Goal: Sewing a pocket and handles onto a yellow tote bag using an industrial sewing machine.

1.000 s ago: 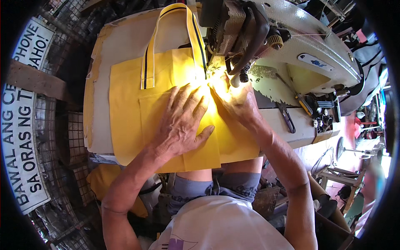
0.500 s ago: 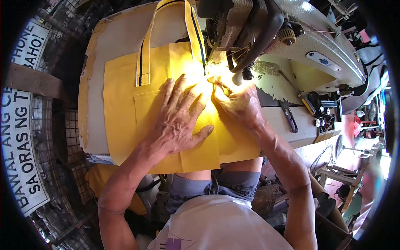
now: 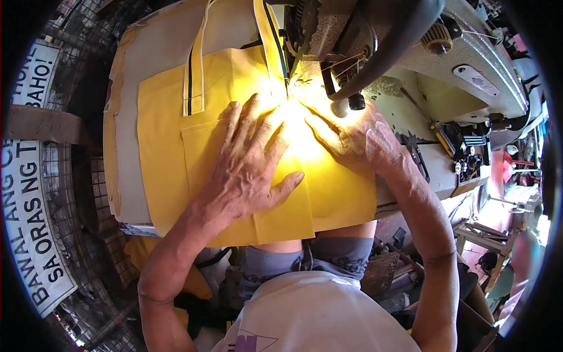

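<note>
Wire mesh (image 3: 98, 185) and a white lettered sign (image 3: 36, 234) line the left side of the workshop, beside a pale worktable (image 3: 126, 117) with a worn edge. On it lies a yellow fabric panel (image 3: 164, 158), its near edge by the person's thighs, its far right part under the head of a sewing machine (image 3: 404, 23). Two legs of a dark-striped strap (image 3: 194, 70) lie on the panel's far part. The left hand (image 3: 246, 158) is spread palm down on the panel, fingers apart, gripping nothing. The right hand (image 3: 352, 134) is on the panel's right part, near the machine's needle; bright glare covers the fingertips, so whether they pinch the fabric cannot be told. Snips (image 3: 417, 157) lie just right of the right forearm, near a yellow-and-black handle (image 3: 443, 139).
</note>
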A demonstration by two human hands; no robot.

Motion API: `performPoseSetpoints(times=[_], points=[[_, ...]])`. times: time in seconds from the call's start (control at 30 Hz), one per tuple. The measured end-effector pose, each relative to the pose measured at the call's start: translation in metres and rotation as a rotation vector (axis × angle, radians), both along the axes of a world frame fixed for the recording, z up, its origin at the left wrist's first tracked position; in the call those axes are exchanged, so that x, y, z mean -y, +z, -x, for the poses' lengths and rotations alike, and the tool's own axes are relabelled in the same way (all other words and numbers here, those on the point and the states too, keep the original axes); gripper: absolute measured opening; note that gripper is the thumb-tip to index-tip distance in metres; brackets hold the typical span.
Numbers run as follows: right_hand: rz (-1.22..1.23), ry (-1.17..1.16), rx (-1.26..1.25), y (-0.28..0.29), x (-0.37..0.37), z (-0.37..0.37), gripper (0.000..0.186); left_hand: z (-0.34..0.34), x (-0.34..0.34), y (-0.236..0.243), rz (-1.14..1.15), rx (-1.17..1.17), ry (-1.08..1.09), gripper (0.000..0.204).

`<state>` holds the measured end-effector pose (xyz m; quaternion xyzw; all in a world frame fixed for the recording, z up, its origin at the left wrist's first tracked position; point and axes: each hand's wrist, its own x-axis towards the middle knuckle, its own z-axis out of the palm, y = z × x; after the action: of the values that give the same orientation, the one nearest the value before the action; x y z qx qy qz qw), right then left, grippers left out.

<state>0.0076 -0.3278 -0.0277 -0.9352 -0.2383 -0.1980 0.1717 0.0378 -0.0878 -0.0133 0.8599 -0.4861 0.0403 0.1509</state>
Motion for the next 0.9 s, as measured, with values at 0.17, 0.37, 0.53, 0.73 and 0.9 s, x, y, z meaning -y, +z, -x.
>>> performPoseSetpoints(times=[0.17, 0.37, 0.53, 0.73, 0.9], points=[[0.045, 0.007, -0.093, 0.010, 0.001, -0.002, 0.019, 0.000, 0.002, -0.002, 0.040, -0.012, 0.001, 0.067], [0.189, 0.066, 0.070, 0.005, 0.005, -0.013, 0.022, -0.019, 0.002, -0.003, 0.024, -0.023, -0.032, 0.070], [0.064, 0.042, 0.133, 0.005, 0.003, -0.013, 0.020, -0.019, 0.000, 0.000, 0.022, -0.024, -0.040, 0.070], [0.008, 0.009, 0.142, 0.003, 0.002, -0.017, 0.018, -0.023, 0.004, 0.003, 0.037, 0.001, -0.052, 0.068], [0.046, 0.002, 0.210, -0.004, 0.008, -0.017, 0.018, -0.022, 0.006, 0.001, 0.050, 0.009, -0.063, 0.071]])
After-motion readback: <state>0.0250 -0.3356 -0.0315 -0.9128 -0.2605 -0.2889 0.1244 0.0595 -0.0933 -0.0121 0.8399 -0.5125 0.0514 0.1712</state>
